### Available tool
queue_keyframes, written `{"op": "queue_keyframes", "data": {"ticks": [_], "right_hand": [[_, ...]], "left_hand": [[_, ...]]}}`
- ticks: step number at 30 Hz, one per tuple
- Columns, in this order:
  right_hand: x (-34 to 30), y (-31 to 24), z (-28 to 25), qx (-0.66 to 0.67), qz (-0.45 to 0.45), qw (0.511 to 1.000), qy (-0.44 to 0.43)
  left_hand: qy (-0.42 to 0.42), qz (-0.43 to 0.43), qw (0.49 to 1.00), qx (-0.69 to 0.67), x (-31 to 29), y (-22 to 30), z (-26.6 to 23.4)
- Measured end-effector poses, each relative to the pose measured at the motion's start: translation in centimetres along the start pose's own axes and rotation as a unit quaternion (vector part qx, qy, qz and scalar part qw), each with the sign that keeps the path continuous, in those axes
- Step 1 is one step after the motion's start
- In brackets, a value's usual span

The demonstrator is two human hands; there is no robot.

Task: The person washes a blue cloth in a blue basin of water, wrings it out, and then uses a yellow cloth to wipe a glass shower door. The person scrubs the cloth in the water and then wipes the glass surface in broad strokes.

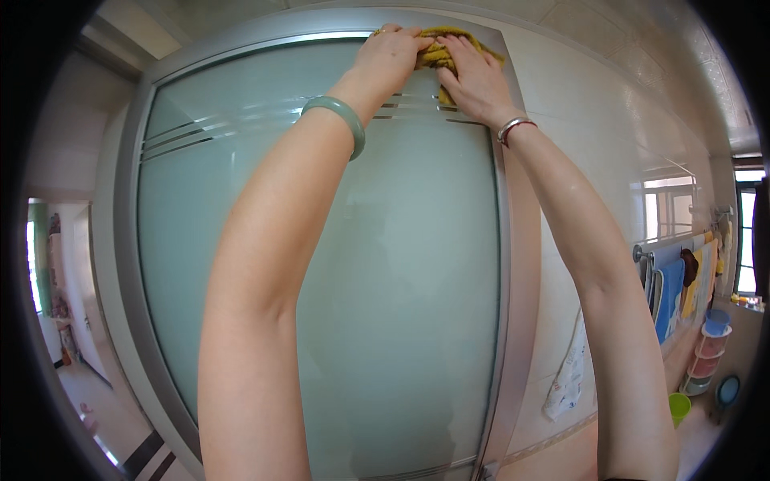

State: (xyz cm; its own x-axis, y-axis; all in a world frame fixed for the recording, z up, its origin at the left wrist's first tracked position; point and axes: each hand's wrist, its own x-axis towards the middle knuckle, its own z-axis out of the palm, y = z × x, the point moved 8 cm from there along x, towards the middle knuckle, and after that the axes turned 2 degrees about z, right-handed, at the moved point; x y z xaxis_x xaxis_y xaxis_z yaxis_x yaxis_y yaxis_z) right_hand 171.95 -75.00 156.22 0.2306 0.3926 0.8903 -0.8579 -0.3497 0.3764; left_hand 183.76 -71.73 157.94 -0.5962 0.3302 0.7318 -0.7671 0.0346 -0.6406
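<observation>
A yellow cleaning cloth (pixel 437 58) with dark markings is bunched against the upper right corner of a frosted glass door (pixel 393 240) with a grey metal frame. Both arms reach up to it. My left hand (pixel 391 58) is closed on the cloth's left part, its fingertips partly hidden; a green bangle (pixel 337 120) circles that forearm. On the cloth's right part, my right hand (pixel 479 86) presses with fingers stretched upward, and a fold hangs below the thumb. A silver bracelet (pixel 513 128) and a thin red band are on that wrist.
Right of the door is a glossy tiled wall (pixel 593 144). Farther right, towels (pixel 670 297) hang from a rail above a tiered rack (pixel 706 353), a green bucket (pixel 679 407) and a blue basin (pixel 727 390). A doorway (pixel 72 305) opens on the left.
</observation>
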Motion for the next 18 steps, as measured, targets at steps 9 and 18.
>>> {"op": "queue_keyframes", "data": {"ticks": [9,18], "right_hand": [[1.3,-12.5,2.2,0.035,-0.013,0.999,-0.027],[-2.5,-20.2,2.4,0.053,-0.071,0.996,0.007]], "left_hand": [[-0.038,-0.053,0.998,0.004,-8.5,-8.6,-5.8],[-0.042,-0.108,0.993,0.009,-18.1,-8.3,-11.3]]}}
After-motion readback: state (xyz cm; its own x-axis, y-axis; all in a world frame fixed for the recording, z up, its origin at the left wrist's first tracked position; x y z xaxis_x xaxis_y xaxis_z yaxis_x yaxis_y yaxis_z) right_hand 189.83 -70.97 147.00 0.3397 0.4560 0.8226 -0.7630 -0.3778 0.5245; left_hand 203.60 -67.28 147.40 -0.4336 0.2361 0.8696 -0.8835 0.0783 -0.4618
